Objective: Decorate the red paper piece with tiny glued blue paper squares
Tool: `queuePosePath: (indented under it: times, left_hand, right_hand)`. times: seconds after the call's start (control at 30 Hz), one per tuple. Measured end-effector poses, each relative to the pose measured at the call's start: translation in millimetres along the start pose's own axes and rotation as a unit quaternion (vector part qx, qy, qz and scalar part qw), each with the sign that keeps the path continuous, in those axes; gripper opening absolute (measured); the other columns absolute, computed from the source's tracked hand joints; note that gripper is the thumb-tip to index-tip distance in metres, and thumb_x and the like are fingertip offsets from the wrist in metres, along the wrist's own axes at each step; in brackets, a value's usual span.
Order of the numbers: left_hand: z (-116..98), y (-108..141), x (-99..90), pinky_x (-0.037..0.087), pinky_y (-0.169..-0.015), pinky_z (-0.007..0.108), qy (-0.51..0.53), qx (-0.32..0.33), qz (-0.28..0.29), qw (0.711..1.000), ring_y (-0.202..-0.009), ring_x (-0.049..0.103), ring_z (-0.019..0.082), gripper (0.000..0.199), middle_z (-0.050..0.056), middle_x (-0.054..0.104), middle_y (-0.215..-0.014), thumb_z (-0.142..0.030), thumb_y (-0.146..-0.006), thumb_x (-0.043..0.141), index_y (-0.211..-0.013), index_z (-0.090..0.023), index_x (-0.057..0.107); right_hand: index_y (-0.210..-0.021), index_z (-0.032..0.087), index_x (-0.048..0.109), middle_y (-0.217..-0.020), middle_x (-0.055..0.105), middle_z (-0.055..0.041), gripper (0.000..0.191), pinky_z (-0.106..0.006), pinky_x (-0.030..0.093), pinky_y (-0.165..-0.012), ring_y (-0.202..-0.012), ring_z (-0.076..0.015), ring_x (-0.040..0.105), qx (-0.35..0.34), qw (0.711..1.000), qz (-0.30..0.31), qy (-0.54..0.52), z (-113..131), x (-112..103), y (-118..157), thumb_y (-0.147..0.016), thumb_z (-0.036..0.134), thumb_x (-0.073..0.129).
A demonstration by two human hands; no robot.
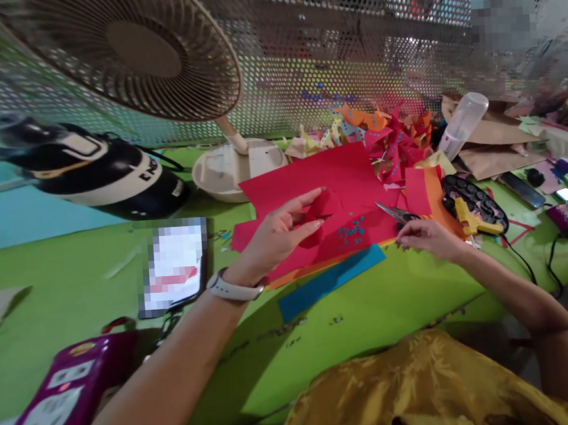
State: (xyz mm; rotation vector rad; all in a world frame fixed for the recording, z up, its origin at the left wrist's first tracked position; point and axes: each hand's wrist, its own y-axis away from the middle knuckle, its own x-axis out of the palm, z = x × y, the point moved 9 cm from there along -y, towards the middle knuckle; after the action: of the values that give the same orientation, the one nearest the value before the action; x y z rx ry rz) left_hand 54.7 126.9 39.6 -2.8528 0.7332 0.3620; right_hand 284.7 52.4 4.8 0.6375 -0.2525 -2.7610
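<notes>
A folded or cut piece of red paper (326,205) is held between the thumb and fingers of my left hand (282,228), which wears a white watch band. Under it lie sheets of red paper (305,173), with an orange edge showing below. Small blue bits (351,232) are scattered on the red sheet. At the sheets' right end, my right hand (427,237) has its fingers closed at the handles of the scissors (394,213); their blades point left and away. Along the front edge of the sheets lies a blue paper strip (334,280).
A fan (144,48) and a black bottle (113,178) stand at the back left. Nearer are a phone (174,264) and a purple power strip (68,386). On the right are a yellow glue gun (472,219), a black palette (485,203) and dotted paper cut-outs (395,141).
</notes>
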Motion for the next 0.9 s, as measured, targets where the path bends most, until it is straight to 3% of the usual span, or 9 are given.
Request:
queuePosePath:
  times: [0.07, 0.17, 0.23, 0.3, 0.4, 0.6, 0.77, 0.83, 0.9]
  left_hand:
    - [2, -1, -3.0, 0.058, -0.079, 0.035, -0.03, 0.006, 0.003, 1.0, -0.11, 0.062, 0.025, 0.064, 0.014, 0.06, -0.13, -0.032, -0.082, 0.062, -0.141, -0.024, 0.04]
    - [12, -4, -8.3, 0.058, -0.073, 0.032, -0.059, -0.008, 0.011, 0.998, -0.098, 0.067, 0.023, 0.056, 0.012, 0.071, -0.107, -0.035, -0.08, 0.065, -0.131, -0.021, 0.05]
    - [16, -6, -15.8, 0.057, -0.065, 0.03, -0.051, -0.014, -0.007, 0.999, -0.081, 0.07, 0.02, 0.04, 0.01, 0.074, -0.093, -0.038, -0.078, 0.067, -0.114, -0.019, 0.062]
    - [19, -8, -23.0, 0.056, -0.063, 0.029, -0.03, -0.026, -0.024, 0.999, -0.076, 0.07, 0.019, 0.032, 0.009, 0.075, -0.087, -0.039, -0.076, 0.069, -0.1, -0.018, 0.067]
    - [18, -11, -30.6, 0.054, -0.059, 0.028, -0.022, -0.029, -0.033, 0.999, -0.071, 0.068, 0.019, 0.029, 0.008, 0.075, -0.081, -0.041, -0.074, 0.07, -0.094, -0.02, 0.07]
    - [15, -12, -37.4, 0.049, -0.053, 0.025, -0.061, -0.026, -0.047, 0.997, -0.066, 0.066, 0.017, 0.027, 0.006, 0.075, -0.082, -0.042, -0.075, 0.067, -0.093, -0.023, 0.073]
    - [8, -11, -29.4, 0.051, -0.062, 0.027, -0.102, -0.015, -0.05, 0.993, -0.077, 0.067, 0.018, 0.03, 0.008, 0.075, -0.093, -0.04, -0.076, 0.064, -0.095, -0.018, 0.072]
    - [4, -10, -23.1, 0.051, -0.065, 0.028, -0.114, -0.01, -0.039, 0.993, -0.082, 0.067, 0.019, 0.03, 0.008, 0.075, -0.095, -0.039, -0.078, 0.062, -0.097, -0.018, 0.072]
    - [0, -9, -16.3, 0.051, -0.066, 0.028, -0.127, -0.004, -0.026, 0.992, -0.083, 0.067, 0.019, 0.029, 0.008, 0.074, -0.096, -0.039, -0.08, 0.061, -0.098, -0.019, 0.071]
  right_hand:
    - [-0.093, 0.017, 0.066, -0.091, 0.07, -0.0081, 0.021, -0.033, 0.051, -0.076, -0.082, -0.0186, 0.065, -0.024, 0.987, -0.076, 0.143, 0, -40, 21, -0.086, 0.032, 0.054]
    - [-0.111, 0.015, 0.063, -0.121, 0.062, -0.0156, 0.029, -0.04, 0.041, -0.098, -0.114, -0.0264, 0.056, -0.011, 0.887, -0.196, 0.417, -2, -98, 63, -0.09, 0.022, 0.044]
    - [-0.122, 0.013, 0.057, -0.133, 0.053, -0.0191, 0.038, -0.045, 0.041, -0.095, -0.119, -0.0326, 0.051, 0.069, 0.816, -0.208, 0.536, -19, -125, 84, -0.086, 0.02, 0.048]
    - [-0.128, 0.014, 0.052, -0.131, 0.053, -0.0201, 0.045, -0.044, 0.043, -0.089, -0.114, -0.034, 0.053, 0.138, 0.777, -0.184, 0.586, -41, -141, 96, -0.083, 0.021, 0.051]
    - [-0.131, 0.015, 0.048, -0.125, 0.055, -0.0208, 0.045, -0.039, 0.043, -0.083, -0.109, -0.0311, 0.055, 0.151, 0.785, -0.143, 0.583, -60, -143, 95, -0.087, 0.024, 0.047]
    - [-0.13, 0.017, 0.05, -0.109, 0.055, -0.0168, 0.046, -0.038, 0.044, -0.076, -0.095, -0.0289, 0.057, 0.138, 0.769, -0.158, 0.604, -59, -139, 88, -0.086, 0.031, 0.048]
    - [-0.121, 0.022, 0.055, -0.109, 0.055, -0.0155, 0.039, -0.04, 0.046, -0.08, -0.104, -0.0306, 0.054, 0.118, 0.775, -0.281, 0.554, -48, -154, 104, -0.085, 0.035, 0.047]
    - [-0.116, 0.024, 0.056, -0.106, 0.056, -0.0141, 0.037, -0.04, 0.046, -0.082, -0.104, -0.0291, 0.055, 0.082, 0.803, -0.353, 0.472, -42, -161, 110, -0.081, 0.036, 0.052]
    - [-0.108, 0.023, 0.057, -0.103, 0.056, -0.0127, 0.035, -0.037, 0.047, -0.08, -0.098, -0.0256, 0.057, 0.036, 0.862, -0.392, 0.319, -39, -162, 107, -0.075, 0.035, 0.058]
